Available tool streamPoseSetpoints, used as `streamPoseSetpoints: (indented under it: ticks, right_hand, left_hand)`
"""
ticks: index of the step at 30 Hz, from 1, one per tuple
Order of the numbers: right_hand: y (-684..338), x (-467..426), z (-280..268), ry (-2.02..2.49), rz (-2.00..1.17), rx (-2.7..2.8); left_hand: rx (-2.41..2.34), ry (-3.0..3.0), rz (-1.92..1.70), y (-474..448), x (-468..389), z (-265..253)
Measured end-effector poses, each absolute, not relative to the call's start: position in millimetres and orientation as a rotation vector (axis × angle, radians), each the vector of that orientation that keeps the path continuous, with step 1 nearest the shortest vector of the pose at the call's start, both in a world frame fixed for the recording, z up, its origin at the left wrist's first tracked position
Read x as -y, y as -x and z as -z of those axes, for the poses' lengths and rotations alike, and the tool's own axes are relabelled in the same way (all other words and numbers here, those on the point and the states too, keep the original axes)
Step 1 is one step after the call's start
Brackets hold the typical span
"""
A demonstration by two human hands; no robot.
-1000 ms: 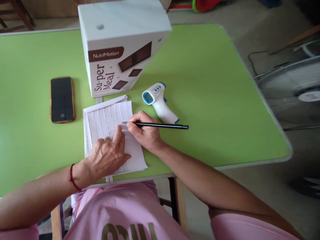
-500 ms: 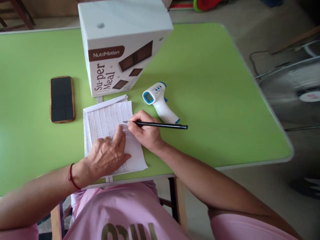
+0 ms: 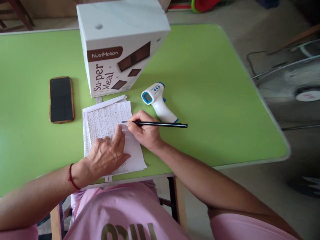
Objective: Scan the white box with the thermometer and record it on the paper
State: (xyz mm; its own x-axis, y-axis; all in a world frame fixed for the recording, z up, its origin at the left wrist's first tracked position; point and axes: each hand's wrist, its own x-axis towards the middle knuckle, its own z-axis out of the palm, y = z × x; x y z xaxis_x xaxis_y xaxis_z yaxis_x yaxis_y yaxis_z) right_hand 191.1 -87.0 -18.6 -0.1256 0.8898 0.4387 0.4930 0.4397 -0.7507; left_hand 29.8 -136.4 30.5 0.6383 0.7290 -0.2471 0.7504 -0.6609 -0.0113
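Note:
My right hand [image 3: 145, 130] pinches a black pen [image 3: 165, 124] near its tip, which points left at the paper. Under both hands lies a notepad [image 3: 135, 153], its upper sheet covered in rows of small handwriting on the left and blank toward the lower right. My left hand [image 3: 107, 153] rests on the sheet, index finger stretched out close to the pen tip and thumb apart; some of its fingers are curled out of sight. A white and blue infrared thermometer [image 3: 160, 101] lies just beyond my right hand.
A tall white NutriMotion box [image 3: 117, 63] stands behind the notepad. On the left a phone [image 3: 61, 100] in a brown case lies on the green table [image 3: 212, 93]. Past the table's right edge is a fan [image 3: 300, 83] with a cable on the floor.
The view has shifted very slightly. Both hands and the pen hold nearly the same place on the paper.

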Motion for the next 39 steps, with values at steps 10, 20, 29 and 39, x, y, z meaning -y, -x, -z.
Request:
streamPoseSetpoints:
  ticks: [10,20,29,39]
  right_hand:
    - [-191.0,87.0,17.8,1.255,-0.609,1.784]
    - [-190.1,87.7,19.6,1.243,-0.551,1.748]
    - [-211.0,76.8,5.8,1.165,-0.175,1.952]
    - [-208.3,78.4,17.9,1.088,-0.093,2.352]
  left_hand:
    - [-1.247,-2.744,0.368,-30.9,136.1,-32.0]
    - [-1.255,-2.751,0.326,-30.5,137.3,-30.3]
    - [-1.276,-2.691,0.27,-28.2,135.4,-28.2]
    - [-1.408,-2.603,0.323,-29.3,130.3,-49.9]
